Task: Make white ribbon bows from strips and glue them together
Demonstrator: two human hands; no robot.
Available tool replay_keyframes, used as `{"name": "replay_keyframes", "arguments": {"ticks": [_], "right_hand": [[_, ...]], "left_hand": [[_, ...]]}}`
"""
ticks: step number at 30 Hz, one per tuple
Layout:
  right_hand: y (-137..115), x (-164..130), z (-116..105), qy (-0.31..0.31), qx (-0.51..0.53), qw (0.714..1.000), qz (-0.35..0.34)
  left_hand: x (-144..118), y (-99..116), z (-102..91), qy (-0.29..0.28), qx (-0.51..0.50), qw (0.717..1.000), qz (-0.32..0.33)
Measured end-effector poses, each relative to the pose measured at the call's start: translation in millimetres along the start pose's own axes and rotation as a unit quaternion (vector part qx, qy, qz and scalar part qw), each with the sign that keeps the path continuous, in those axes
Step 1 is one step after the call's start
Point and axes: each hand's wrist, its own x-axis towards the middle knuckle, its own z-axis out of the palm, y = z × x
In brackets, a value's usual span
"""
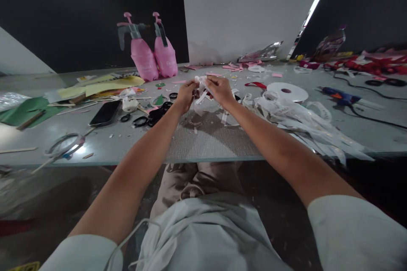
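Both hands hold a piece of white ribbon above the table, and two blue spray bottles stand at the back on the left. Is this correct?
Not quite. The spray bottles are pink, not blue, as the head view shows. The rest stands: left hand and right hand hold the white ribbon above the table.

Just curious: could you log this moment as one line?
left hand: pinching white ribbon piece | right hand: pinching same piece | ribbon spool: right | scissors: left

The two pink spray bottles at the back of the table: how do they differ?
The left spray bottle shows a grey pump head with its nozzle pointing left; the right spray bottle has its trigger side turned toward the camera. The left one stands slightly nearer and overlaps the right. Both are pink, upright and touching.
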Motion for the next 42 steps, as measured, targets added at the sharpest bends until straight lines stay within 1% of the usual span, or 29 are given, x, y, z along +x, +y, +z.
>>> {"name": "replay_keyframes", "arguments": {"ticks": [3, 5, 9, 12, 15, 18, 21, 25, 31, 37, 39, 42], "right_hand": [[0.5, 1.4, -0.9, 0.009, -0.017, 1.000, -0.017], [1.4, 2.0, -1.0, 0.022, -0.014, 1.000, -0.017], [3.7, 2.6, -0.2, 0.036, 0.010, 0.999, -0.001], [5.9, 3.4, 0.6, 0.036, 0.025, 0.999, 0.013], [8.9, 4.7, 1.3, 0.032, 0.042, 0.998, 0.042], [13.0, 6.6, 1.4, 0.029, 0.060, 0.996, 0.058], [17.8, 8.7, 0.8, 0.027, 0.062, 0.996, 0.052], [21.0, 9.6, 0.6, 0.043, 0.046, 0.997, 0.044], [18.4, 6.3, 3.7, 0.012, 0.037, 0.998, 0.050], [17.6, 5.7, 3.2, 0.031, 0.019, 0.998, 0.043], [17.4, 6.9, 3.0, 0.037, 0.036, 0.997, 0.053], [16.3, 8.6, 4.2, 0.067, 0.080, 0.992, 0.076]], "left_hand": [[-0.4, -1.2, -0.1, -0.005, 0.010, 1.000, 0.003], [-0.6, -1.3, -0.4, -0.007, 0.009, 1.000, 0.007], [-1.2, -0.7, -0.6, -0.006, 0.019, 1.000, 0.009], [-1.6, -0.7, -0.3, -0.008, 0.022, 1.000, 0.005], [-1.5, -1.8, -0.3, -0.012, 0.017, 1.000, 0.004], [-0.2, -3.5, -1.3, -0.024, 0.011, 1.000, 0.008], [2.1, -5.4, -3.1, -0.036, 0.012, 0.999, 0.012], [5.6, -7.4, -5.3, -0.034, 0.027, 0.999, 0.013], [5.2, -7.5, -5.5, -0.039, 0.043, 0.998, 0.014], [5.0, -6.5, -5.4, -0.037, 0.045, 0.998, 0.018], [6.1, -7.3, -5.4, -0.037, 0.042, 0.998, 0.019], [6.4, -7.8, -4.9, -0.035, 0.048, 0.998, 0.020]]}}
